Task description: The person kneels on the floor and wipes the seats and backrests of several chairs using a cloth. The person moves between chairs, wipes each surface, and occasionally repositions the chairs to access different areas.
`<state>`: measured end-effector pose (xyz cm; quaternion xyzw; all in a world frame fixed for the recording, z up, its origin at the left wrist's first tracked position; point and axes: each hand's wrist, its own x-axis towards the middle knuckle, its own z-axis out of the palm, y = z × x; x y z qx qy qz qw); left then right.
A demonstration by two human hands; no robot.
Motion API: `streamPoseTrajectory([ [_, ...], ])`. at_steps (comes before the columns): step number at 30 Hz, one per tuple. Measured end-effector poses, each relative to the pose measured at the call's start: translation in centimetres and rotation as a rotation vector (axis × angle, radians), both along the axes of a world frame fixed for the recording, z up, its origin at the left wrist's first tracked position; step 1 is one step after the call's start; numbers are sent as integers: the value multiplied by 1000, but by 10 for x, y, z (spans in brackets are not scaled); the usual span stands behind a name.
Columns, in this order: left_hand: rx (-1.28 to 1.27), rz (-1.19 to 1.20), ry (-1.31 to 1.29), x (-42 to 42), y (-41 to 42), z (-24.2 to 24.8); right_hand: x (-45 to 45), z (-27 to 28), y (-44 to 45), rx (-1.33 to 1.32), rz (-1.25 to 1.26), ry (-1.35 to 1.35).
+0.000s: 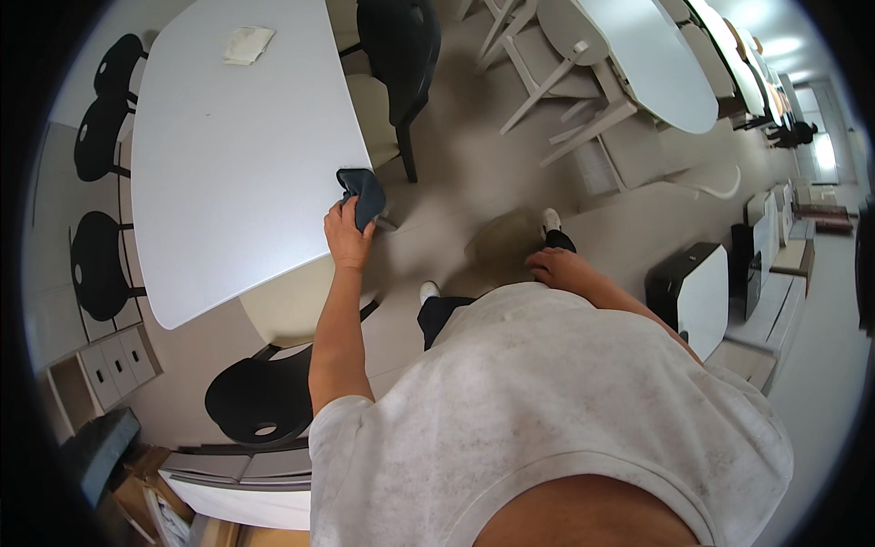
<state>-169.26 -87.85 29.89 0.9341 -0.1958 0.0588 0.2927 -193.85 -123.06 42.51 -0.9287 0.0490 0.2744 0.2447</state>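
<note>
My left hand grips a dark grey-blue cloth at the near right corner of a white tabletop. Part of the cloth reaches over the table's edge, and the fingers press around its lower end. On the far part of the same table lies a folded, cream-coloured cloth or paper. My right hand hangs low in front of my body at the right. Its fingers are loosely curled, and whether anything is inside them is hidden.
Black-backed chairs with cream seats surround the table, one chair close on my left and another along its right side. A second white table with pale chairs stands at the upper right. A black-and-white boxy thing is at my right.
</note>
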Motion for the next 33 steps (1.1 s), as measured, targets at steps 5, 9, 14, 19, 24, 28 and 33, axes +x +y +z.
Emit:
streamPoseTrajectory([
  [5, 6, 42, -24, 2, -9, -3, 41, -10, -64, 31, 73, 41],
  [9, 108, 154, 3, 8, -20, 1, 81, -55, -143, 128, 117, 14],
  [14, 302, 356, 105, -1, -35, 12, 131, -66, -240, -26, 390, -46],
  [19, 424, 440, 231, -2, -53, 37, 130, -95, -313, 81, 294, 39],
  [24, 421, 432, 193, 9, -59, 37, 100, -126, -326, -5, 78, 222],
  [28, 375, 403, 117, 10, -47, 22, 63, -139, -282, 56, -87, 249],
  [33, 196, 326, 37, 13, -36, 13, 0, -171, -200, 145, -165, 254],
])
